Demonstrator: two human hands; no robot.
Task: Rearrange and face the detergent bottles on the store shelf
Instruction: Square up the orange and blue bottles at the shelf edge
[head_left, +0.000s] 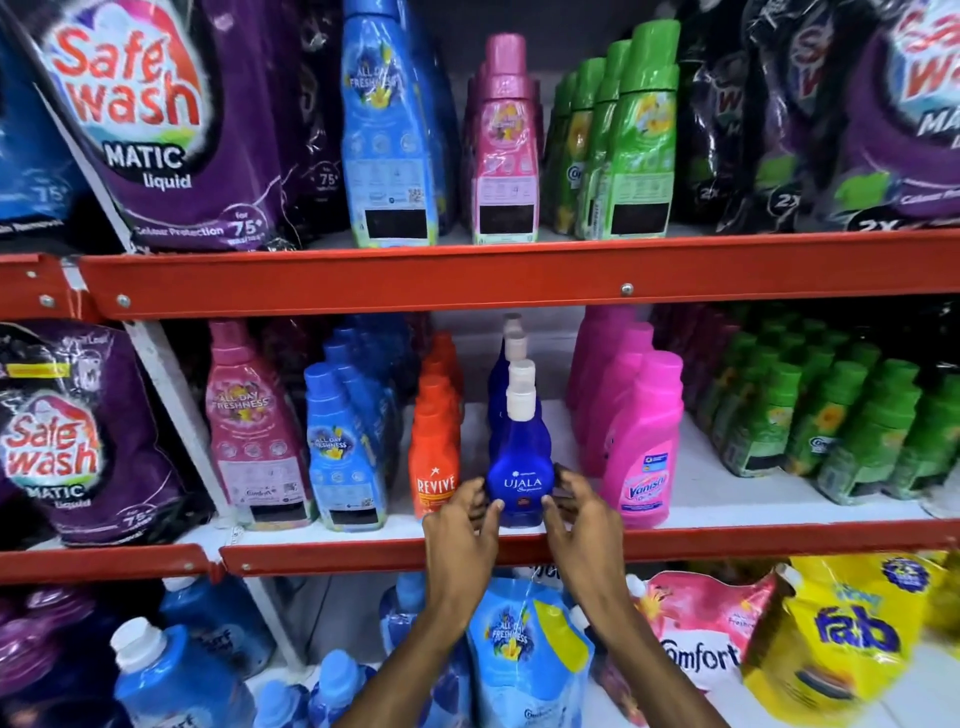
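The dark blue bottle (521, 470) at the front edge of the middle shelf (519, 553) is the thing in hand and the landmark here. The left hand (464, 525) cups its lower left side and the right hand (576, 512) its lower right, fingers curled round the base with the thumbs laid against the front — a light two-handed grasp, it seems, not a clenched one. Its label faces squarely outward and it stands upright, with more white-capped blue bottles (514, 358) lined up straight behind it, so this row looks nearly settled. Just left of the dark blue bottle the orange bottles (435, 462) stand in a tidy file with the front label showing; further left, the light blue bottles (345, 457) and the pink patterned bottle (254, 436) appear to show their back panels, which suggests they are yet to be turned. Just right of it the bright pink bottles (641, 447) run back at a slant, and beyond them the green bottles (831, 426) sit in angled ranks — both probably need straightening. Judged so, the work seems partway through, with most of this shelf left.
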